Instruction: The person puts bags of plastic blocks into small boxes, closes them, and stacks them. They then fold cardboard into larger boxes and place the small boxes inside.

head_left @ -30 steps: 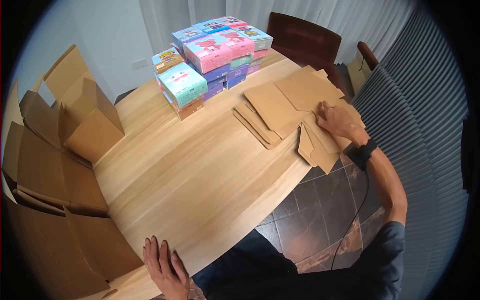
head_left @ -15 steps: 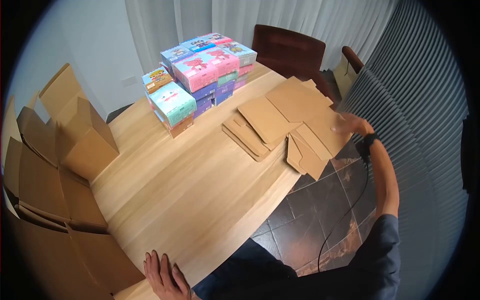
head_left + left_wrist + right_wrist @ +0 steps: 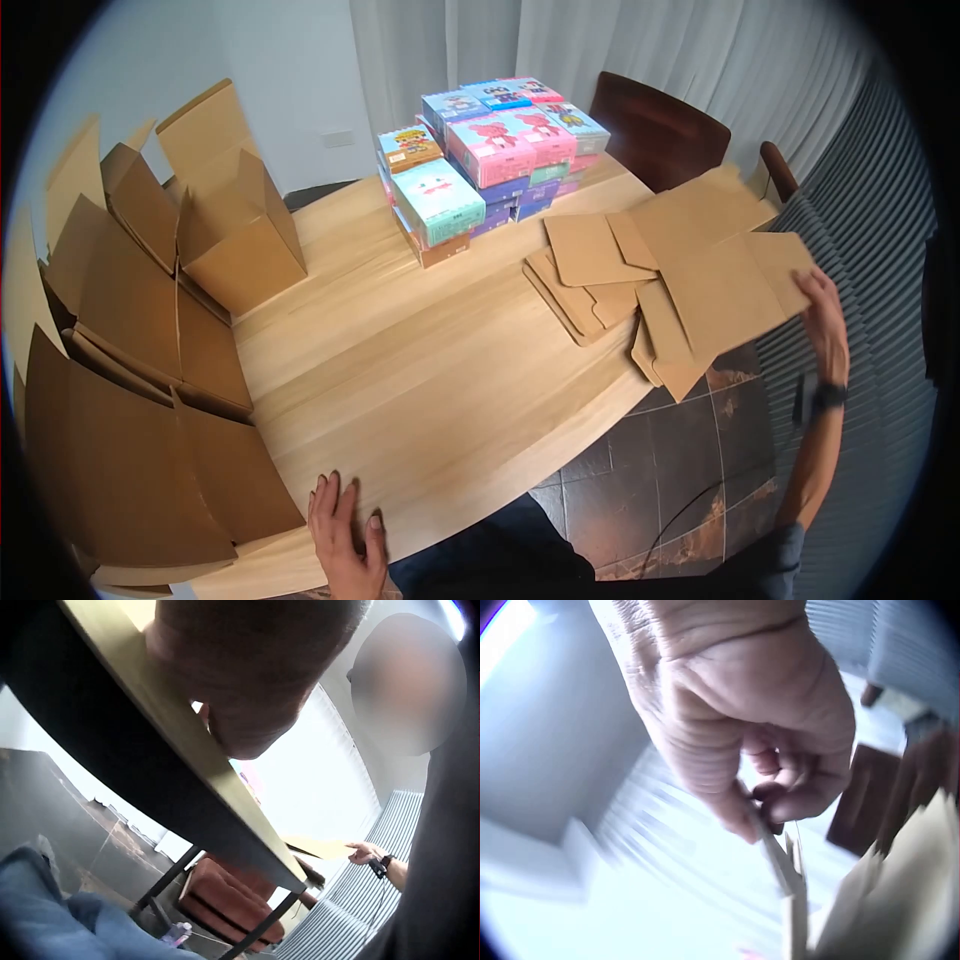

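Observation:
My right hand (image 3: 824, 312) pinches the outer edge of a flattened cardboard box (image 3: 722, 298) at the table's right end. In the right wrist view, the thumb and curled fingers (image 3: 799, 802) of that hand hold the thin cardboard edge (image 3: 780, 866) between them. Under and beside this box lie more flattened cardboard boxes (image 3: 592, 250), with folded flaps showing. My left hand (image 3: 345, 535) rests on the near edge of the wooden table (image 3: 430, 390), fingers straight and spread. Its fingers are hidden in the left wrist view.
Small colourful printed boxes (image 3: 438, 200) stand stacked at the back of the table. Opened cardboard cartons (image 3: 240, 240) line its left side. A dark red chair (image 3: 660, 130) is behind the far edge, and a pleated grey blind (image 3: 880, 300) hangs at the right.
My right hand has gone from lying over the flattened cardboard to gripping its outer edge, and the box has lifted and shifted right. The left hand stays on the table.

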Available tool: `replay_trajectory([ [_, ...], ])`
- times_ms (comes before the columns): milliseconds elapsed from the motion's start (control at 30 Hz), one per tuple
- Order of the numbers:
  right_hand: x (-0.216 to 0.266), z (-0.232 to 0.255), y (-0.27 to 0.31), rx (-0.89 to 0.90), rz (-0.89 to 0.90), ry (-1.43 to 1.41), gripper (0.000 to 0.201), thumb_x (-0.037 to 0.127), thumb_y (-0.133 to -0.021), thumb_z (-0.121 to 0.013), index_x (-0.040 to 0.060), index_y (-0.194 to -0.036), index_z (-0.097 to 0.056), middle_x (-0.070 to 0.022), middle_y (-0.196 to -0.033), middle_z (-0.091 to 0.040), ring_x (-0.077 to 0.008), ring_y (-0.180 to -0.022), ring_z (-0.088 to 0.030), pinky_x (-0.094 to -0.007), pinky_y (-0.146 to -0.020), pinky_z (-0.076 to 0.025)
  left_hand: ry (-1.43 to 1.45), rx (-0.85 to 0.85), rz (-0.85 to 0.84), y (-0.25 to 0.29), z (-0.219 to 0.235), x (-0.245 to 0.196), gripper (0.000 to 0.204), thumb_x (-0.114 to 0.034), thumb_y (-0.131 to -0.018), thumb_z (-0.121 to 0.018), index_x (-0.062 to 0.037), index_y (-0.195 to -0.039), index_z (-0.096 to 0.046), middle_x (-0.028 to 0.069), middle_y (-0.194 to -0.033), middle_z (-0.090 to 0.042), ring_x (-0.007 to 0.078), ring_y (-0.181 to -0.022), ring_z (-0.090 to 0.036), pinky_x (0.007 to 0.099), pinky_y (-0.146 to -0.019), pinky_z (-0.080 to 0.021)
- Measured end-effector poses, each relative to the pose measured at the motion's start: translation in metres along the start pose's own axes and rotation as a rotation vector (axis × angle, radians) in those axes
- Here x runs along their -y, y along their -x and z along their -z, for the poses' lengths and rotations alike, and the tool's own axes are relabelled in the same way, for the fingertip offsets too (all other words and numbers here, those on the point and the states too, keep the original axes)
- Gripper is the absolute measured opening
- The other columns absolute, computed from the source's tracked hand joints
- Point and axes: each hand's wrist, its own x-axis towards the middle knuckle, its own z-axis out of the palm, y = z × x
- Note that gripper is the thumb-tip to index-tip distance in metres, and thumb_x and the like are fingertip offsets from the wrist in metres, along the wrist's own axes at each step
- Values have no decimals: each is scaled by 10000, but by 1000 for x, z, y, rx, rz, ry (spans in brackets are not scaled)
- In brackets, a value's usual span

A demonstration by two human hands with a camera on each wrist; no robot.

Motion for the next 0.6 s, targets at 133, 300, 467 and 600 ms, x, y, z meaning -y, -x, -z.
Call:
replay_trajectory([
  [133, 102, -38, 123, 176, 207, 15, 620, 287, -946, -679, -114, -1384, -499, -82, -993, -679, -38, -459, -527, -169, -342, -384, 573, -20, 266, -25, 13, -28, 484, -161, -1037, -514, 25, -1483, -490, 182, -1554, -481, 355, -1466, -425, 467, -1217, -307],
  [300, 156, -102, 216, 152, 369, -295, 630, 202, -900, -690, -181, -1333, -439, -204, -998, -678, -70, -429, -558, -195, -380, -455, 656, -189, -365, -108, 43, -95, 793, -290, -913, -772, 38, -1535, -405, 274, -1576, -396, 413, -1447, -428, 527, -1189, -330],
  [467, 161, -146, 222, 551, 579, -217, 509, 51, -838, -692, -137, -1289, -548, -10, -705, -611, -27, -469, -532, -189, -448, -395, 449, -321, -781, -172, 111, -157, 800, -221, -866, -776, 22, -1535, -410, 213, -1575, -431, 374, -1443, -436, 479, -1179, -349],
  [600, 171, -186, 221, 756, 811, -17, 510, -19, -806, -698, -107, -1295, -582, 56, -618, -538, 1, -491, -491, -191, -472, -364, 418, -205, -609, -163, 101, -147, 702, -95, -816, -811, 14, -1450, -529, 212, -1416, -582, 362, -1335, -538, 448, -1125, -409],
])
